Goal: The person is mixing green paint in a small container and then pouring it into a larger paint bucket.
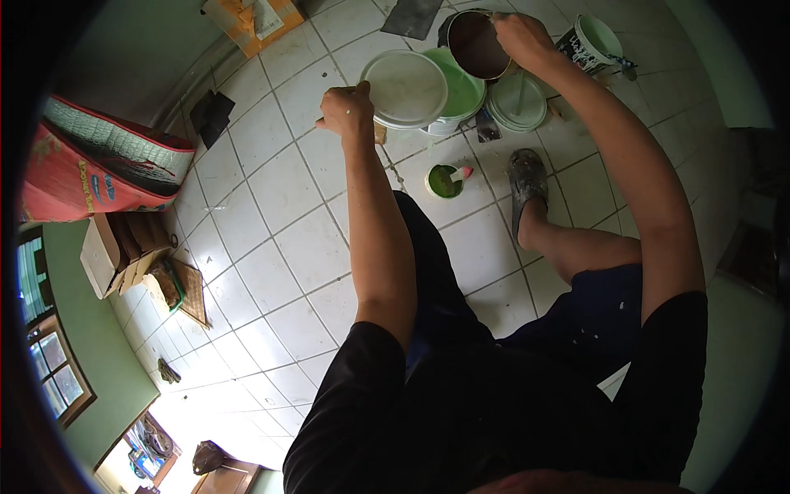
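Note:
My left hand (346, 111) is closed on the edge of a round whitish lid (405, 89). The lid overlaps the near-left side of a bucket of light green paint (467, 92). Farther off, my right hand (524, 41) grips the rim of a dark round pot (479, 45), brownish inside, beside that bucket. To the right of the paint bucket lies another round pale lid (518, 103). A small tub of darker green paint (443, 183) stands nearer me, with a pink-tipped brush (462, 174) in it.
At the far right is a white bucket (597, 39), green inside, with a tool on its rim. My clog (528, 181) rests near the small tub. Dark sheets (411, 18), cardboard boxes (107, 255) and a red silver-lined item (107, 160) lie about the tiled floor.

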Demonstrator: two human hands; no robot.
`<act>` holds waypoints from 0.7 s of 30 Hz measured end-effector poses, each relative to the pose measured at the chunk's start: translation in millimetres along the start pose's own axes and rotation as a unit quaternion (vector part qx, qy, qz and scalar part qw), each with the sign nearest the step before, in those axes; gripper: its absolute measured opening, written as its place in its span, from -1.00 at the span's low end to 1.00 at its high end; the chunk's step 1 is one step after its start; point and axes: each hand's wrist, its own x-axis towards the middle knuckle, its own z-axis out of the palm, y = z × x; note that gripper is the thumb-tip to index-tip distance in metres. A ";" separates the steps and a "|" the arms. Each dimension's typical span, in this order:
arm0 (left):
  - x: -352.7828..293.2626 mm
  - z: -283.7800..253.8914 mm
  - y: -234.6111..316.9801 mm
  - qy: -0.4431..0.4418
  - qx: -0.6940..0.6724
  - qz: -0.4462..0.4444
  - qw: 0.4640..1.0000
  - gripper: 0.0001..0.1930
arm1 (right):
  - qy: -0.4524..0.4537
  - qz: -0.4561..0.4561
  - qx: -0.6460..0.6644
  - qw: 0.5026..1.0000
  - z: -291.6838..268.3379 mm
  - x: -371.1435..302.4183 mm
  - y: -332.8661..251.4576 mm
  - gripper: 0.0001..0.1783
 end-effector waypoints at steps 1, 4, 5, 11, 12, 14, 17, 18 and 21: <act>-0.8 0.3 1.3 -0.001 -0.002 0.002 1.000 -0.73 | -0.014 0.023 0.014 1.000 0.4 -1.2 5.4 -0.85; -3.1 1.5 4.1 0.027 -0.042 0.014 0.999 -0.73 | -0.023 0.082 0.041 0.996 4.7 -7.6 16.7 -0.83; -3.1 1.3 4.4 0.025 -0.041 0.010 0.999 -0.74 | -0.023 0.084 0.040 0.995 6.2 -9.9 19.6 -0.83; -0.7 4.6 5.7 0.015 -0.039 -0.001 0.999 -0.75 | -0.040 0.101 0.037 0.993 12.2 -21.1 35.0 -0.81; -0.6 5.4 7.2 0.014 -0.038 -0.003 0.999 -0.75 | -0.054 0.105 0.042 0.992 13.6 -23.0 39.3 -0.81; 1.1 5.2 5.5 0.013 -0.032 -0.006 0.999 -0.75 | -0.068 0.109 0.048 0.991 17.3 -27.7 40.8 -0.80; 1.5 5.4 7.9 0.005 -0.024 -0.010 1.000 -0.75 | -0.075 0.112 0.057 0.989 25.5 -41.6 49.5 -0.80; 1.4 5.5 9.6 0.001 -0.019 -0.012 1.000 -0.75 | -0.067 0.115 0.049 0.990 29.4 -45.7 52.6 -0.80; 1.9 6.3 9.7 0.011 -0.012 -0.025 1.000 -0.73 | -0.075 0.135 0.054 0.987 35.3 -56.6 63.6 -0.80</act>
